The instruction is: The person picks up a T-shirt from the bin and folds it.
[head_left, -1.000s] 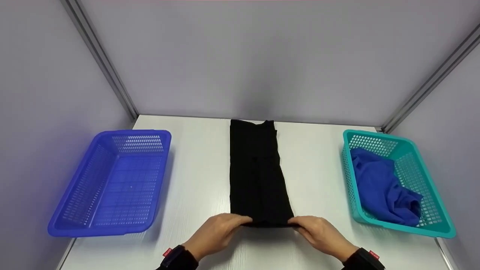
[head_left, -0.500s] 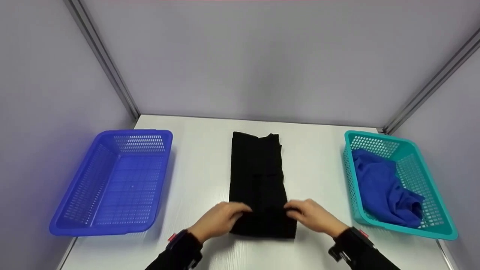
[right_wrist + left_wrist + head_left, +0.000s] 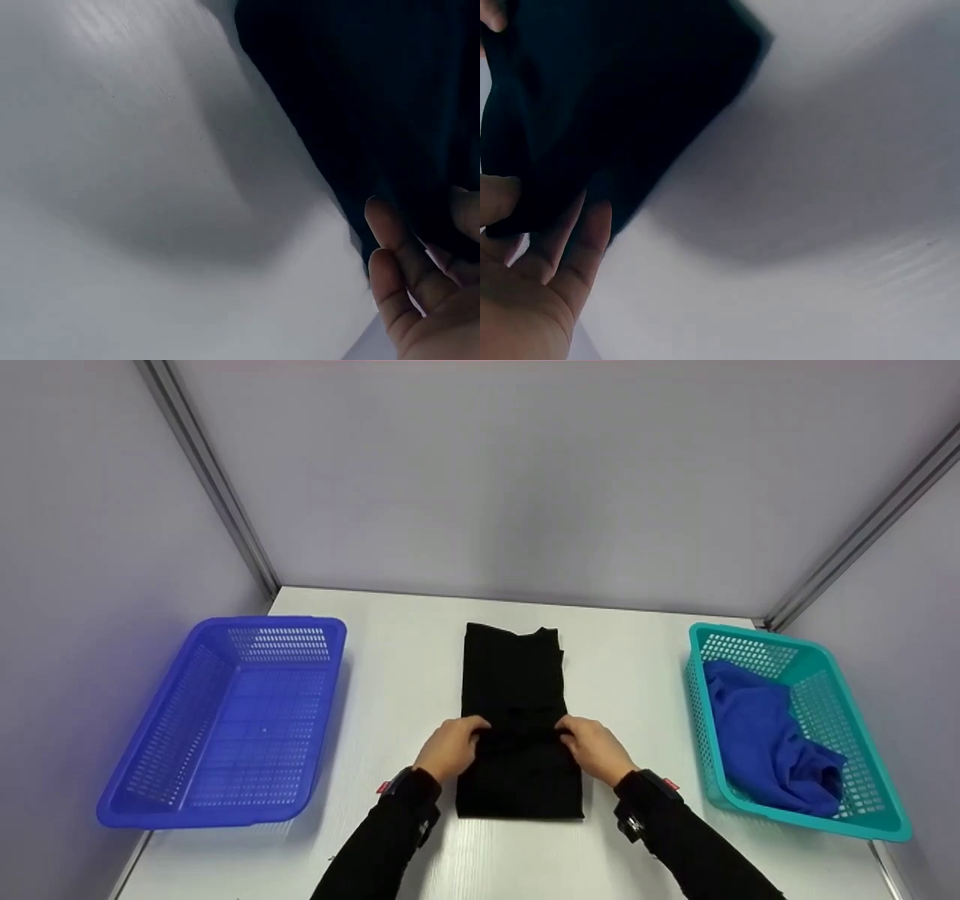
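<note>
A black folded garment (image 3: 516,675) lies lengthwise on the white table, in the middle of the head view. Its near part is turned over onto itself. At the left side of the turned-over edge, my left hand (image 3: 447,748) pinches the cloth between thumb and fingers. My right hand (image 3: 598,751) pinches the same edge at the right side. Both wrist views show dark cloth (image 3: 622,97) between thumb and fingers, with some fingers under it. Which kind of garment it is cannot be told.
A blue plastic basket (image 3: 208,816) stands on the left of the white table (image 3: 405,660), nothing visible inside. At the right is a teal basket (image 3: 862,735) holding a crumpled blue cloth (image 3: 765,742). Grey panels (image 3: 525,480) enclose the back and sides.
Both hands have moved away from the body, carrying the garment's near edge up and over its middle. The garment has become shorter and slid slightly nearer. Both baskets stay put.
</note>
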`<state>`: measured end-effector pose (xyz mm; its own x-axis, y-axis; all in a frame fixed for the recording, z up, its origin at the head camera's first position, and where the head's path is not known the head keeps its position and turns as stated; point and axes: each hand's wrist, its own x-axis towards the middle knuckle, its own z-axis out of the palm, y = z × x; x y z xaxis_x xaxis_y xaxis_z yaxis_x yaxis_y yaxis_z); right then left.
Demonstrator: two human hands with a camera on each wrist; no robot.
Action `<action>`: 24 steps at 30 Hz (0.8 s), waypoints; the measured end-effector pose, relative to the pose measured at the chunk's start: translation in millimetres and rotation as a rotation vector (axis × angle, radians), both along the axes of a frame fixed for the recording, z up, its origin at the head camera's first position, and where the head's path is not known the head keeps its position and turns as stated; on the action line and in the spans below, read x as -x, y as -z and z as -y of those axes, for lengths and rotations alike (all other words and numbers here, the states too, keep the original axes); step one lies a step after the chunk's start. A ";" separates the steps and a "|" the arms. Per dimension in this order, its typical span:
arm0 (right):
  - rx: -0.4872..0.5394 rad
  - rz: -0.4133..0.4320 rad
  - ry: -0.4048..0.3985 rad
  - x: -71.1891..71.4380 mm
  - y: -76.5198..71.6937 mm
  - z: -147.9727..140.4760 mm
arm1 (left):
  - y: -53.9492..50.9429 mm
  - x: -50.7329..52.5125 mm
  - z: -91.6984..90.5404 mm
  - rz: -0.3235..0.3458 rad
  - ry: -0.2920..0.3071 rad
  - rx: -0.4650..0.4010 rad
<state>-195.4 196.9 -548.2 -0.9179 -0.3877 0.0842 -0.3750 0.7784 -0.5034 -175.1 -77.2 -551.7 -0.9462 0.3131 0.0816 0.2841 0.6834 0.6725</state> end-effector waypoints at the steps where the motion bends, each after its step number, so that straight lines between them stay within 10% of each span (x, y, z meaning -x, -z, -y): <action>1: 0.003 -0.003 0.018 0.7 3.3 1.0 | 2.6 -0.2 -0.3 -0.002 -0.020 0.016; 7: -0.035 -0.157 0.019 -3.7 19.5 0.1 | 15.7 -15.0 2.2 -0.071 -0.052 0.185; 16: -0.131 -0.495 -0.272 -34.8 31.0 -14.9 | 29.3 -52.7 24.1 -0.317 0.264 0.476; 24: -0.192 -0.473 -0.483 -63.4 51.2 -34.3 | 36.8 -71.9 36.0 -0.389 0.360 0.504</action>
<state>-132.0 231.1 -599.4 -0.5211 -0.7907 0.3212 -0.8459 0.5285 -0.0715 -103.2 -113.2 -588.6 -0.7097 0.6872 0.1552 0.7036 0.7027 0.1056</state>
